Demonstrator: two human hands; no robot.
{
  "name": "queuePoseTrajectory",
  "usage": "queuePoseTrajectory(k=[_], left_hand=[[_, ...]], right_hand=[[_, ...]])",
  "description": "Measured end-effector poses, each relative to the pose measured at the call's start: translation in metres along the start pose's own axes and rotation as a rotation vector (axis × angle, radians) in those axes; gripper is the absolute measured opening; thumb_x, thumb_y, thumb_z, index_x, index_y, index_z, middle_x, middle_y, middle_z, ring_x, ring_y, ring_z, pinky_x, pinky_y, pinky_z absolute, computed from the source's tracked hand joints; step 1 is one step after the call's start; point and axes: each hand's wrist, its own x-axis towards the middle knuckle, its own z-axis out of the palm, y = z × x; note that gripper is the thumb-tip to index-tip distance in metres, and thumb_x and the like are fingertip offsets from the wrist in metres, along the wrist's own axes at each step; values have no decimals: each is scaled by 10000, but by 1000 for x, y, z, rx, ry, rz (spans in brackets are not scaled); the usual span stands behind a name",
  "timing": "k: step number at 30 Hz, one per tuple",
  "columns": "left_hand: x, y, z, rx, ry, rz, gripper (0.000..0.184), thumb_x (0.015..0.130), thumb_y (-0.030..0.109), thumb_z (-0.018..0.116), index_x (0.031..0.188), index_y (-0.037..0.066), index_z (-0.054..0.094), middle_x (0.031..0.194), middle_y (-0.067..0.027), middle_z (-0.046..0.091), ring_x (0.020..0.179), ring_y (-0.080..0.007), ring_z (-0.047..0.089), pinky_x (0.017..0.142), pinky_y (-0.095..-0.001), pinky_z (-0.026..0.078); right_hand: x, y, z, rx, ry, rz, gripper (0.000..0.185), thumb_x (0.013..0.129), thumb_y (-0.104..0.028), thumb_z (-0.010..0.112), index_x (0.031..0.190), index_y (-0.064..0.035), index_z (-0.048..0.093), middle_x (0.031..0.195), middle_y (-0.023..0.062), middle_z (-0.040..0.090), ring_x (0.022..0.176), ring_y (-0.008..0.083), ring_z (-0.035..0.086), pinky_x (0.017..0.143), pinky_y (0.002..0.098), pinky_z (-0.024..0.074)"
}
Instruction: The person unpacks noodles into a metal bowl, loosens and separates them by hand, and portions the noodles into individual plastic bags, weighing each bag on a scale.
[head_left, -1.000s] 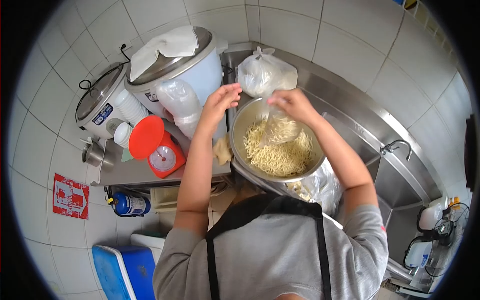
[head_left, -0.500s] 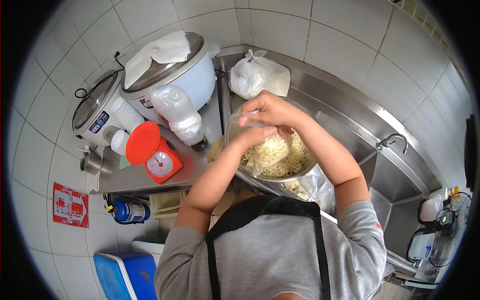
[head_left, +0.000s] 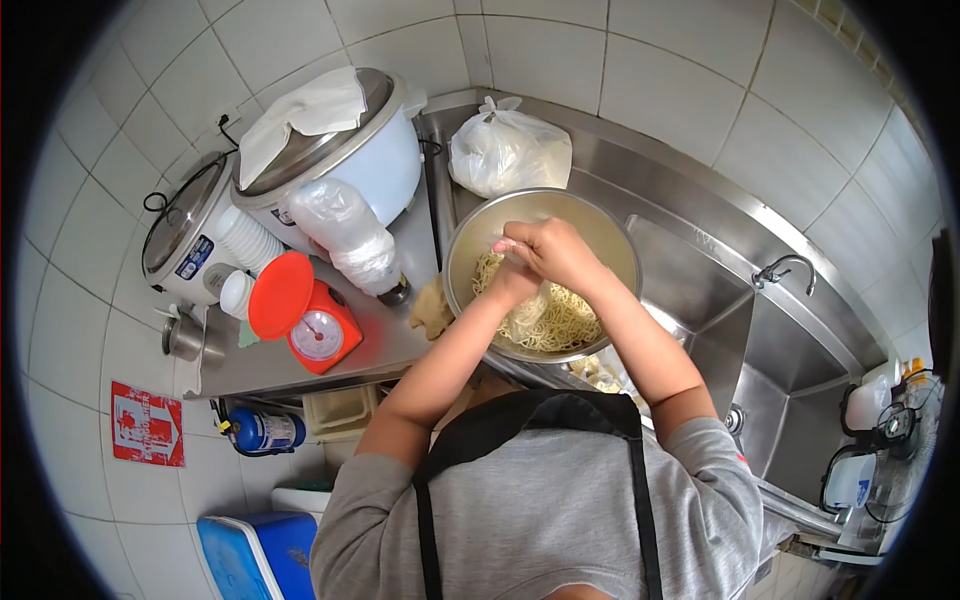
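A clear plastic bag [head_left: 527, 318] with noodles inside hangs over a large metal bowl [head_left: 622, 232]. Loose yellow noodles [head_left: 568, 325] lie in the bottom of that bowl. My left hand [head_left: 514, 284] is closed around the gathered upper part of the bag, just under the other hand. Fingers bent together, my right hand [head_left: 552, 250] grips the bag's top end. A small pink spot shows at its fingertips; I cannot make out what it is. My forearms and hands partly hide the bag.
A tied white bag [head_left: 510, 150] stands behind the bowl. To the left are a red kitchen scale [head_left: 325, 325], a wrapped bottle [head_left: 350, 235], stacked cups [head_left: 250, 240] and a large rice cooker [head_left: 375, 170]. The sink [head_left: 790, 400] with its tap [head_left: 785, 272] lies right.
Both hands have come lower and closer to me, the right now directly above the left at the bag's neck. The bag hangs lower, and more of the bowl's far inside shows.
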Motion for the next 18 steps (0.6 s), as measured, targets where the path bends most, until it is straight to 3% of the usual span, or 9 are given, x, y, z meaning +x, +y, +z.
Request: queuePoseTrajectory(k=[4, 6, 9, 12, 13, 15, 16, 17, 18], left_hand=[[7, -3, -11, 409, -202, 182, 268, 842, 185, 518, 1088, 79, 540, 1128, -99, 563, 1123, -248, 472, 984, -402, 296], [6, 24, -13, 324, -152, 198, 315, 890, 252, 460, 1163, 109, 522, 1200, -60, 548, 1236, -225, 388, 1054, -417, 195], [4, 30, -12, 431, -73, 268, 271, 865, 241, 493, 1086, 97, 552, 1147, -81, 567, 1170, -240, 444, 1039, -407, 228], [13, 40, -12, 36, -4, -61, 225, 847, 207, 521, 1029, 89, 581, 1090, -82, 587, 1112, -220, 494, 976, -392, 346], [21, 63, -21, -276, 23, -298, 230, 838, 190, 534, 1040, 89, 576, 1084, -83, 588, 1109, -211, 495, 962, -388, 367], [21, 93, -24, -1008, 176, -360, 184, 839, 119, 546, 1014, 62, 550, 939, -82, 580, 1035, -200, 519, 894, -359, 445], [25, 106, -23, -1129, 217, -343, 152, 849, 110, 537, 991, 55, 539, 896, -75, 562, 1028, -206, 522, 905, -353, 439], [33, 120, -23, -1252, 257, -317, 122, 859, 100, 528, 969, 48, 528, 853, -69, 545, 1021, -213, 524, 915, -347, 433], [40, 135, -24, -1376, 297, -290, 92, 869, 91, 518, 946, 41, 518, 810, -63, 527, 1014, -219, 526, 925, -341, 427]], right_hand=[[-18, -7, 16, -37, 103, -66, 216, 793, -313, 603, 740, -103, 609, 619, 180, 568, 623, 365, 583, 579, 454, 447], [-26, -11, 22, -53, 128, -76, 155, 770, -232, 633, 747, -80, 615, 651, 179, 578, 651, 351, 593, 616, 440, 460], [-34, -11, 22, -118, 62, -51, 115, 751, -140, 669, 779, -41, 616, 733, 142, 605, 739, 308, 600, 673, 389, 472], [-32, -16, 6, 268, 241, -27, 147, 763, -193, 662, 757, -47, 646, 661, 174, 585, 703, 352, 579, 660, 388, 466], [-33, -11, -4, 365, 228, -8, 283, 703, -187, 726, 934, -57, 628, 796, 154, 598, 811, 323, 573, 744, 385, 444], [-37, -22, -20, 166, 500, -9, 491, 647, -177, 777, 1065, -52, 551, 921, 134, 567, 904, 282, 545, 800, 376, 430], [-37, -25, -24, 62, 634, -11, 600, 620, -172, 802, 1131, -50, 513, 984, 125, 551, 950, 261, 532, 828, 372, 424], [-43, -26, -15, 119, 654, 56, 793, 577, -170, 832, 1224, -50, 388, 1105, 134, 484, 1051, 275, 471, 943, 432, 360], [-42, -26, -12, 143, 738, -18, 773, 588, -158, 823, 1218, -47, 390, 1100, 134, 488, 1051, 269, 473, 966, 446, 341]])
